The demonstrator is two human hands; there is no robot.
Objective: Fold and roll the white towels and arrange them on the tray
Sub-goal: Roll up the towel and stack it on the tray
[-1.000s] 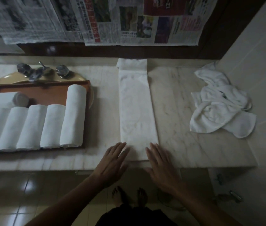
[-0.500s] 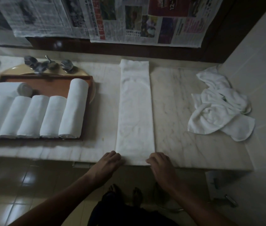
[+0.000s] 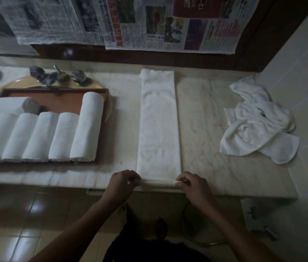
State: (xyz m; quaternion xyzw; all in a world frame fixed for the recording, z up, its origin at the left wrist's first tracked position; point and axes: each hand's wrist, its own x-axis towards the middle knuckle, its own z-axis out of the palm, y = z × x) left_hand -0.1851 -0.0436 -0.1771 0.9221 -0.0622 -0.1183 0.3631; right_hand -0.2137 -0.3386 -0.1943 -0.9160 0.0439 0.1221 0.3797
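**Item one, left part of the counter (image 3: 202, 118).** The wooden tray (image 3: 58, 95) sits across the basin (image 3: 15, 83), just in front of the faucet (image 3: 57, 75). It carries a row of rolled towels (image 3: 41, 137) lying side by side, ends toward the tray's near rim. One crosswise roll (image 3: 7, 105) lies behind them. The row runs out of view on the left, so I give no count. Bare wood shows in the tray's far part, which I judge leaves room for more rolls.

**Item two, near edge of the counter, middle.** My left hand (image 3: 124, 183) is curled, thumb and fingers pinching the left near corner of the folded towel (image 3: 159, 125). That towel lies flat as a long narrow strip, running from the near edge to the far edge, well apart from the tray. A thin first turn is raised at its near end. My right hand (image 3: 194, 186) is curled likewise and pinches the right near corner. I hold both corners at once so the turn starts level across the width. An uneven start would, in my judgement, give a cone rather than a cylinder like those on the tray. The step in hand is the start of rolling, with nearly the whole strip yet to be rolled.

**Item three, right end, beside the tiled wall (image 3: 300, 72).** A heap of loose towels (image 3: 257, 127) lies crumpled, apart from the strip so the working lane stays free. These await folding.
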